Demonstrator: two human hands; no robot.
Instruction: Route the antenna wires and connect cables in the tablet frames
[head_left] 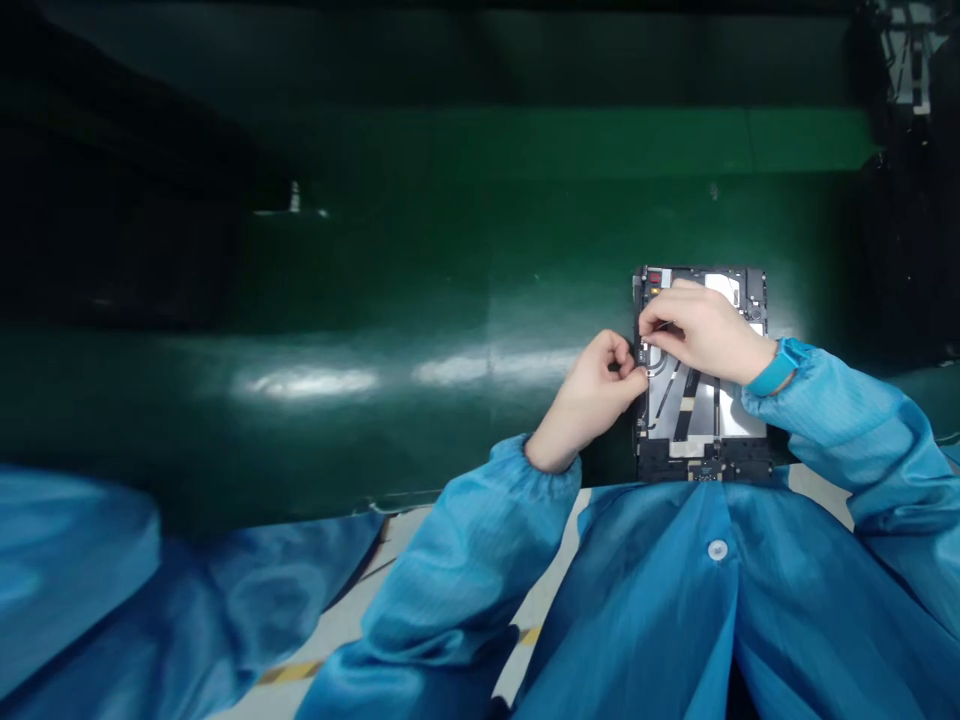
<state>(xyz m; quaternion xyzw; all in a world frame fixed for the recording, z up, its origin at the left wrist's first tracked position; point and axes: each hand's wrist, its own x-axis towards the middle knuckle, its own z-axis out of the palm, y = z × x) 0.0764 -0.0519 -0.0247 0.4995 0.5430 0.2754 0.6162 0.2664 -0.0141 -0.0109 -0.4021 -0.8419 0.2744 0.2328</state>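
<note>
Though two hands [600,388] [705,325] curl nearly closed at one device [703,410], any hold is unclear.

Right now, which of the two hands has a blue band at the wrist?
The right hand, the one over the opened device: the blue band shows beside its sleeve cuff. The left hand shows no band.
</note>
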